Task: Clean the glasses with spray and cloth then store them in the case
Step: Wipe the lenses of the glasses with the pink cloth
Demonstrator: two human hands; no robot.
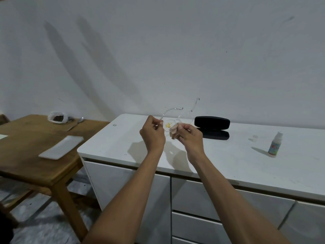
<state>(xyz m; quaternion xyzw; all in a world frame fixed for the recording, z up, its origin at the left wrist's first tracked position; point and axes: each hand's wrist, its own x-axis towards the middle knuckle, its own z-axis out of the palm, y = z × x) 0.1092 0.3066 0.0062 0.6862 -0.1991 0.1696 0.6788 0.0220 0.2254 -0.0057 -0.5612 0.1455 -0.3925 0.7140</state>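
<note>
Clear-framed glasses (171, 112) are held up above the white cabinet top (219, 155), temples pointing up and away. My left hand (152, 134) pinches the left end of the frame near the hinge. My right hand (189, 136) grips a small pale pink cloth (174, 130) pressed against the right lens. A black glasses case (212, 126) lies open behind my right hand, lid standing up. A small spray bottle (274, 144) stands upright at the right, and its clear cap (254, 138) lies to its left.
A wooden table (31, 155) stands at the left, bearing a white rectangular tray (61, 147) and a plastic bag with dark contents (57, 117). Drawers run under the cabinet top. A white wall rises behind.
</note>
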